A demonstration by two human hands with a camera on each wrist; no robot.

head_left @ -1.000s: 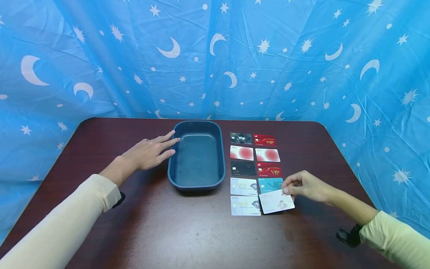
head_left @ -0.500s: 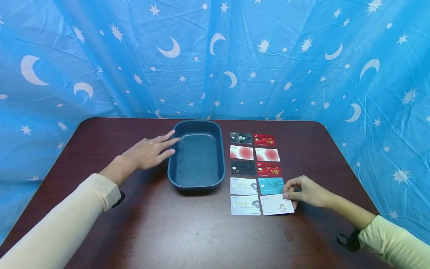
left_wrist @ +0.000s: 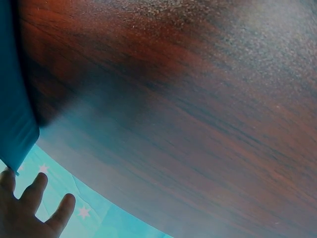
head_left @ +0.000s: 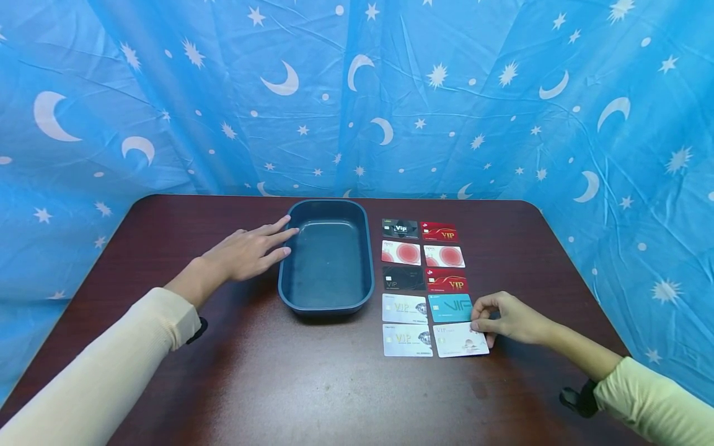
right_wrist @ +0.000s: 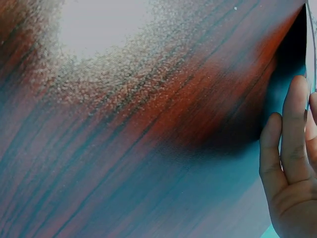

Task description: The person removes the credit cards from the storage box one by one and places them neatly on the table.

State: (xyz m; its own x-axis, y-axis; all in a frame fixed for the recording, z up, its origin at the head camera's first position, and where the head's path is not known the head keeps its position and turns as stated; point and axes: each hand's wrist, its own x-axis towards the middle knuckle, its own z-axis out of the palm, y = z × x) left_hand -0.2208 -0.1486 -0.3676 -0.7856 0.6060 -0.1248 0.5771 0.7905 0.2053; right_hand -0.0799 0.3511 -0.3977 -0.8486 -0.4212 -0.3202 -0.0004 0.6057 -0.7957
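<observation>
At the near right corner of a two-column layout of cards, my right hand [head_left: 510,317] pinches a white VIP card [head_left: 458,341] by its right edge. That card lies just below a teal VIP card [head_left: 449,308] and beside another white VIP card [head_left: 407,341]. The right wrist view shows the fingers [right_wrist: 295,129] behind the card, whose thin edge is slightly raised from the table. My left hand [head_left: 245,253], fingers spread and fairly straight, touches the left rim of a dark blue tray [head_left: 326,310]. The left wrist view catches only part of this hand [left_wrist: 27,208].
Farther back lie more cards, among them a black VIP card [head_left: 400,229], a red VIP card [head_left: 439,231] and white cards with red circles [head_left: 444,256]. All sit on a dark brown wooden table [head_left: 312,384]. A blue curtain [head_left: 334,93] with moons and stars hangs behind.
My right hand has moved slightly down with the white card. The card, tilted and overlapping the teal one before, is now nearly straight and in line with its neighbours. The left hand stays put.
</observation>
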